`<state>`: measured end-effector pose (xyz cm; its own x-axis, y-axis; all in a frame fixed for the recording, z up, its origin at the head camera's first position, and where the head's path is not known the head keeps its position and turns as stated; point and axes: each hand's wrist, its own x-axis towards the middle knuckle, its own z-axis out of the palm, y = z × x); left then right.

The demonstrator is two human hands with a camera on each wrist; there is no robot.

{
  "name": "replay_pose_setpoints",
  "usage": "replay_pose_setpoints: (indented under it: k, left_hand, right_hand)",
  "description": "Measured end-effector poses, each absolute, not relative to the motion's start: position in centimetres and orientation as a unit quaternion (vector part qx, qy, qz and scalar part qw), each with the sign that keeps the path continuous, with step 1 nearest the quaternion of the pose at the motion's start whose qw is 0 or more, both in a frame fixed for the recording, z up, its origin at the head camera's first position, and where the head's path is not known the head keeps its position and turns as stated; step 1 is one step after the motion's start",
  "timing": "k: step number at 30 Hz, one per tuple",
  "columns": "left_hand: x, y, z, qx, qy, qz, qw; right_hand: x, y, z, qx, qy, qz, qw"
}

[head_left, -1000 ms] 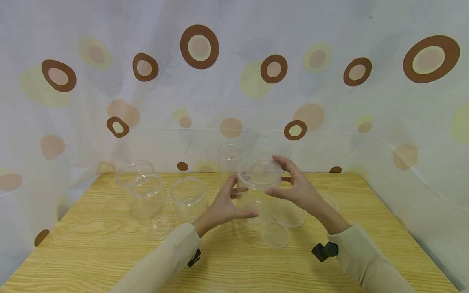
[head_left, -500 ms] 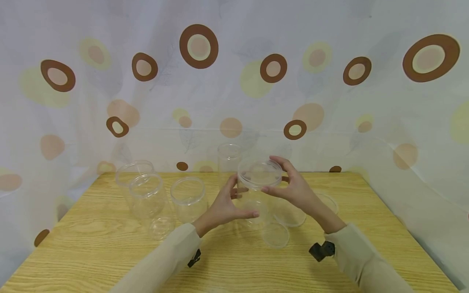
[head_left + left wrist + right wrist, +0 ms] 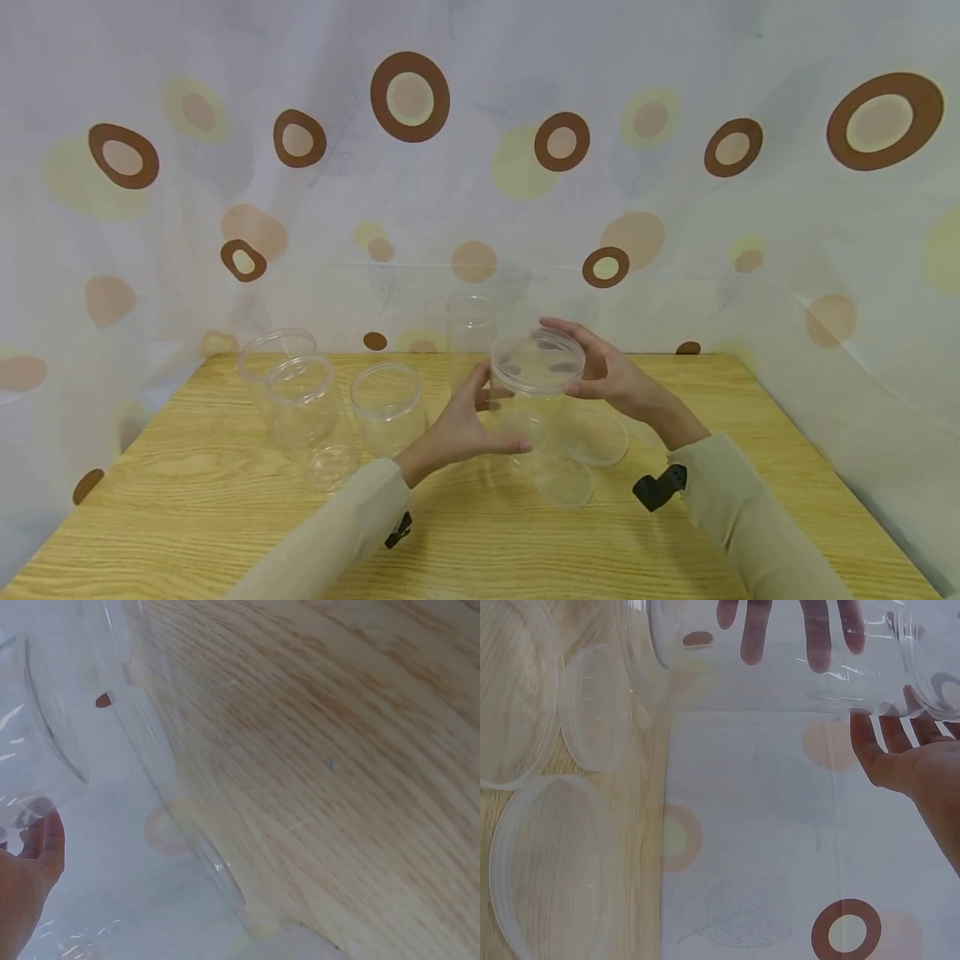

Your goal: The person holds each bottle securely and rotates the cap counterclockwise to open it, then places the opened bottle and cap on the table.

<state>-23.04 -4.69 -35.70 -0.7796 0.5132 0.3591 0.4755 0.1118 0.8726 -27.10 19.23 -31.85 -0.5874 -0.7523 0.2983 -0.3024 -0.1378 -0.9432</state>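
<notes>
A clear cylindrical jar (image 3: 534,410) stands upright in front of me in the head view. My left hand (image 3: 459,427) grips its body from the left, fingers behind and thumb in front. A clear round lid (image 3: 538,358) sits on the jar's top. My right hand (image 3: 621,380) holds that lid by its rim, thumb at the near side and fingers curved round the far side. The right wrist view has the right hand (image 3: 907,754) at the lid, with left-hand fingers (image 3: 817,634) visible through the jar. Whether the lid is fully seated I cannot tell.
On the left of the wooden table (image 3: 187,517) stand several open clear jars (image 3: 386,417). A tall clear jar (image 3: 470,333) is behind the left hand. Loose lids lie right of the held jar, including a larger lid (image 3: 597,437) and a smaller lid (image 3: 565,483).
My right fingers have slid farther round the lid's far side, while the thumb has shifted on the near rim. Lid and jar top have moved slightly right and nearer. My left hand keeps its grip.
</notes>
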Motion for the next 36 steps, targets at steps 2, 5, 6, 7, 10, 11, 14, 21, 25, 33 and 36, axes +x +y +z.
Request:
replay_pose_setpoints:
  k: [2, 5, 6, 7, 10, 11, 14, 21, 25, 33, 36]
  left_hand:
    - [-23.0, -4.7, -35.7, 0.329, 0.747, 0.578, 0.016]
    - [-22.9, -4.7, -35.7, 0.331, 0.746, 0.577, 0.013]
    - [-22.9, -4.7, -35.7, 0.331, 0.747, 0.576, 0.012]
    - [-22.9, -4.7, -35.7, 0.33, 0.749, 0.575, 0.011]
    - [-22.9, -4.7, -35.8, 0.324, 0.753, 0.573, 0.007]
    - [-22.9, -4.7, -35.8, 0.323, 0.754, 0.572, 0.004]
    - [-23.0, -4.7, -35.8, 0.316, 0.755, 0.575, -0.004]
    - [-23.1, -4.5, -35.8, 0.299, 0.758, 0.579, -0.017]
    - [-23.2, -4.4, -35.9, 0.291, 0.762, 0.578, -0.02]
    - [-23.3, -4.2, -36.0, 0.295, 0.756, 0.584, -0.017]
    - [-23.3, -4.2, -36.1, 0.304, 0.753, 0.583, -0.018]
  right_hand:
    - [-27.1, 19.3, -31.9, -0.418, 0.632, -0.626, 0.183]
    - [-27.0, 19.3, -31.8, -0.418, 0.632, -0.626, 0.186]
    - [-27.0, 19.3, -31.8, -0.418, 0.631, -0.626, 0.187]
    - [-26.9, 19.3, -31.8, -0.418, 0.633, -0.625, 0.187]
    - [-26.7, 19.4, -31.7, -0.413, 0.646, -0.62, 0.168]
    - [-26.6, 19.4, -31.7, -0.41, 0.656, -0.615, 0.153]
    - [-26.1, 19.2, -31.8, -0.391, 0.699, -0.591, 0.093]
    - [-24.9, 18.1, -32.4, -0.307, 0.776, -0.551, -0.013]
    - [-24.6, 17.6, -32.5, -0.273, 0.788, -0.551, -0.035]
    - [-24.5, 17.3, -32.4, -0.26, 0.787, -0.559, -0.023]
    - [-24.6, 17.5, -32.4, -0.264, 0.783, -0.564, -0.009]
